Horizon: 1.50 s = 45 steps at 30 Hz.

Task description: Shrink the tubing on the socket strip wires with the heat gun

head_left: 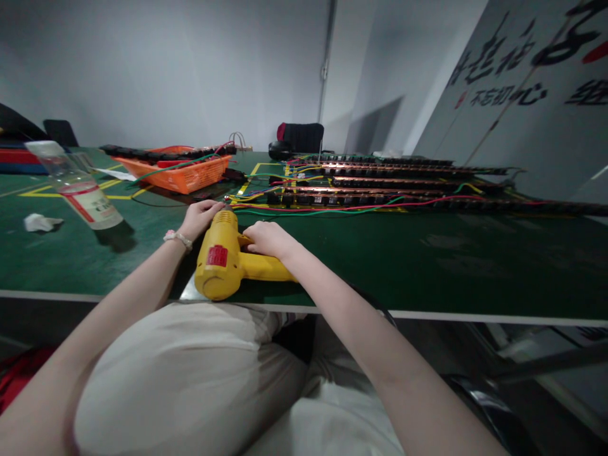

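Observation:
A yellow heat gun (pixel 219 259) with a red label lies on its side near the front edge of the green table, its nozzle end pointing away from me. My right hand (pixel 270 239) is closed at its trigger and handle, fingers curled in against the yellow body. Beside the nozzle, my left hand (pixel 202 217) has its fingers pinched together at the ends of thin coloured wires (pixel 242 206). The fingertips there are partly hidden by the gun. Behind my hands, the wires run right along long black strips with copper bars (pixel 342 192).
An orange basket (pixel 187 177) holding another black strip and wires stands behind my left hand. To the left are a clear labelled bottle (pixel 88 199) and a crumpled white tissue (pixel 40 222). A dark chair (pixel 304 138) stands beyond the table (pixel 451 272).

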{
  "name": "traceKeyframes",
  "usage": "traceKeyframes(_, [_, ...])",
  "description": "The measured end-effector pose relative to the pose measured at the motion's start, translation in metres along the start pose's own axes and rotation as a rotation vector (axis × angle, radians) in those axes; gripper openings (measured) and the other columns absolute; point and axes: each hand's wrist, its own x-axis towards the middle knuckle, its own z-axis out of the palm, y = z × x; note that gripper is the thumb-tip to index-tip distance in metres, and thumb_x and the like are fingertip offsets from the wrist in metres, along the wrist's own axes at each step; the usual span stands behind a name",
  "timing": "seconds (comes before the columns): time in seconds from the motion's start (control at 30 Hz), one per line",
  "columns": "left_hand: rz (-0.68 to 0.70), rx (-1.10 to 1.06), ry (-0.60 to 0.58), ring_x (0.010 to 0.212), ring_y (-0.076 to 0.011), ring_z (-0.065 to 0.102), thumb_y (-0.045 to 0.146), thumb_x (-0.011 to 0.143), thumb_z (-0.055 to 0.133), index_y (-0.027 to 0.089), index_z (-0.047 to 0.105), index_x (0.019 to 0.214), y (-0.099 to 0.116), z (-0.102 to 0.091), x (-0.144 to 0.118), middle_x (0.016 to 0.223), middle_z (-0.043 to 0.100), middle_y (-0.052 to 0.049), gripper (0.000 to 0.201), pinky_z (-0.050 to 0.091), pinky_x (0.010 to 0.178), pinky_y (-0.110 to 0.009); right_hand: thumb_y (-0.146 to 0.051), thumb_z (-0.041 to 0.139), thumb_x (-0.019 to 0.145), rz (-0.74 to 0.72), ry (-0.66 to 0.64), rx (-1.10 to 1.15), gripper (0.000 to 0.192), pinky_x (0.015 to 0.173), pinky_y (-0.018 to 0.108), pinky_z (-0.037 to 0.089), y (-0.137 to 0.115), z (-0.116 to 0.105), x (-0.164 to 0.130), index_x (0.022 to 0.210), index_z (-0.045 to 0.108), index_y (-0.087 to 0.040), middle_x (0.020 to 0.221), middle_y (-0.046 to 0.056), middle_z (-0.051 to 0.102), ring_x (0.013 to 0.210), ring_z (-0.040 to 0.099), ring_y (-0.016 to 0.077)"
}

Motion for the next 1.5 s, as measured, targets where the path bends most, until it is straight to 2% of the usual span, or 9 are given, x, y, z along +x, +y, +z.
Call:
traceKeyframes(0.17, [0.029,0.145,0.034,0.069,-0.0164,0.058,0.046,0.077,0.055,0.013,0.071,0.087,-0.009,0.0,0.004,0.077,0.068,-0.006,0.037,0.045,0.063,-0.024,-0.029,0.057,0.089,-0.016,-0.021,-0.013,0.024,0.078,0.029,0.048,0.005,0.001,-0.003,0.106,0.068,-0.017,0.11,0.011,0.071,0.103,0.066,0.0248])
traceKeyframes(0.33, [0.068,0.254,0.101,0.061,-0.0141,0.056,0.041,0.082,0.05,0.012,0.069,0.092,-0.012,0.002,0.006,0.072,0.065,-0.005,0.036,0.044,0.063,-0.024,-0.03,0.055,0.09,0.046,-0.083,-0.039,0.025,0.076,0.029,0.048,0.02,-0.002,-0.015,0.108,0.067,-0.017,0.111,0.012,0.071,0.104,0.065,0.0251])
traceKeyframes(0.53, [0.084,0.332,0.17,0.067,-0.0152,0.056,0.046,0.087,0.046,0.016,0.067,0.095,-0.016,0.003,0.006,0.075,0.062,-0.004,0.037,0.042,0.065,-0.025,-0.034,0.052,0.091,0.139,-0.144,-0.063,0.026,0.074,0.028,0.047,0.045,0.002,-0.032,0.109,0.066,-0.021,0.11,0.01,0.071,0.104,0.066,0.0246])
traceKeyframes(0.77, [0.021,0.517,0.135,0.082,-0.0219,0.061,0.047,0.091,0.043,0.021,0.065,0.101,0.004,0.001,-0.005,0.086,0.067,-0.007,0.035,0.04,0.067,-0.027,-0.032,0.05,0.091,0.2,-0.161,-0.064,0.025,0.069,0.028,0.044,0.061,-0.006,-0.064,0.106,0.067,-0.021,0.106,0.009,0.071,0.099,0.066,0.0239])
traceKeyframes(0.9, [-0.005,0.639,0.103,0.085,-0.0266,0.063,0.047,0.095,0.037,0.021,0.062,0.105,0.015,0.0,-0.009,0.089,0.069,-0.01,0.037,0.039,0.068,-0.03,-0.031,0.051,0.09,0.226,-0.164,-0.067,0.023,0.069,0.027,0.043,0.065,-0.008,-0.073,0.104,0.067,-0.022,0.105,0.008,0.072,0.097,0.067,0.0236])
traceKeyframes(1.13, [-0.008,0.687,0.062,0.088,-0.0286,0.065,0.048,0.096,0.033,0.022,0.06,0.104,0.014,0.001,-0.008,0.093,0.07,-0.012,0.038,0.038,0.066,-0.03,-0.029,0.053,0.089,0.208,-0.108,-0.116,0.022,0.072,0.029,0.045,0.064,-0.004,-0.068,0.103,0.068,-0.021,0.106,0.011,0.072,0.098,0.067,0.0248])
traceKeyframes(1.33, [-0.015,0.714,0.05,0.088,-0.0275,0.065,0.048,0.096,0.031,0.023,0.059,0.103,0.015,0.001,-0.01,0.093,0.07,-0.011,0.037,0.039,0.066,-0.029,-0.03,0.054,0.089,0.134,-0.099,-0.128,0.024,0.075,0.03,0.047,0.045,-0.006,-0.042,0.105,0.068,-0.018,0.107,0.012,0.072,0.102,0.066,0.0258])
traceKeyframes(1.5, [-0.012,0.714,0.038,0.088,-0.0281,0.065,0.047,0.096,0.03,0.023,0.058,0.099,0.017,0.0,-0.011,0.094,0.069,-0.013,0.038,0.038,0.065,-0.029,-0.031,0.056,0.089,0.055,-0.03,-0.121,0.025,0.076,0.03,0.048,0.027,-0.001,-0.021,0.105,0.069,-0.018,0.106,0.012,0.072,0.102,0.066,0.0256])
